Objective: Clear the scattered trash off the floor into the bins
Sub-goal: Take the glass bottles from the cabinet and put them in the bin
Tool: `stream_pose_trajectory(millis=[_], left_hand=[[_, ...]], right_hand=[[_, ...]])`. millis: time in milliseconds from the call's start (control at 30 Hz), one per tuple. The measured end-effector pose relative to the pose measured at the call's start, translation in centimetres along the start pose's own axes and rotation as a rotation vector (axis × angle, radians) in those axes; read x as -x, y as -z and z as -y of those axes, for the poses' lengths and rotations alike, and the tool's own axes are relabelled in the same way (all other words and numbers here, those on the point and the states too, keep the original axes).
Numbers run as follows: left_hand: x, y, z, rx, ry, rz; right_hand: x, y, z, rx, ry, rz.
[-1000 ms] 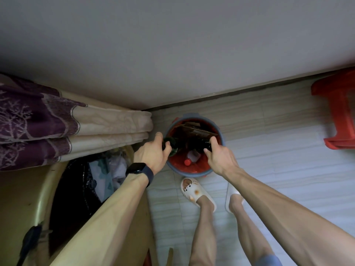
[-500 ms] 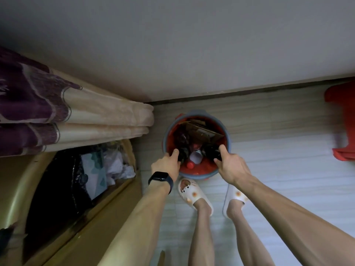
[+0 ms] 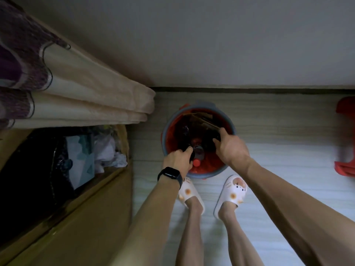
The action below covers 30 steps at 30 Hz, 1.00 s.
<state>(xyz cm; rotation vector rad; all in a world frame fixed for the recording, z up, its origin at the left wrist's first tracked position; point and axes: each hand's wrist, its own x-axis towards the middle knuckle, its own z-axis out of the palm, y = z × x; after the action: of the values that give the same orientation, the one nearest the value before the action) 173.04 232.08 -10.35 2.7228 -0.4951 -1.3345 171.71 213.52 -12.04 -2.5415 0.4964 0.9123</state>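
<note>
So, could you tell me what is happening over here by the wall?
A person stands over a round red bin on the floor, lowering dark bottles into it. The left hand has its grip on one dark bottle, and the right hand holds another. Cardboard and a red-capped bottle already lie inside.
</note>
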Motion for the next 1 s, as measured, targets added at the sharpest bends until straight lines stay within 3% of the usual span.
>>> stream_pose_trajectory(millis=[267, 433, 533, 700, 1000], left_hand=[[-1.5, -4.6, 1.4, -0.078, 0.116, 0.113], [-5.7, -5.7, 2.2, -0.155, 0.051, -0.039], [-4.8, -5.9, 2.0, -0.165, 0.107, -0.008], [-0.8, -5.0, -0.9, -0.063, 0.197, 0.082], [12.7, 3.1, -7.0, 0.231, 0.268, 0.022]], right_hand=[[2.2, -2.7, -3.0, 0.243, -0.007, 0.156], [-0.3, -7.1, -1.9, 0.355, 0.015, 0.032], [0.0, -7.9, -1.2, 0.345, -0.002, 0.055], [3.7, -4.6, -1.8, 0.215, -0.035, 0.140], [15.9, 7.7, 0.6, 0.184, 0.179, 0.237]])
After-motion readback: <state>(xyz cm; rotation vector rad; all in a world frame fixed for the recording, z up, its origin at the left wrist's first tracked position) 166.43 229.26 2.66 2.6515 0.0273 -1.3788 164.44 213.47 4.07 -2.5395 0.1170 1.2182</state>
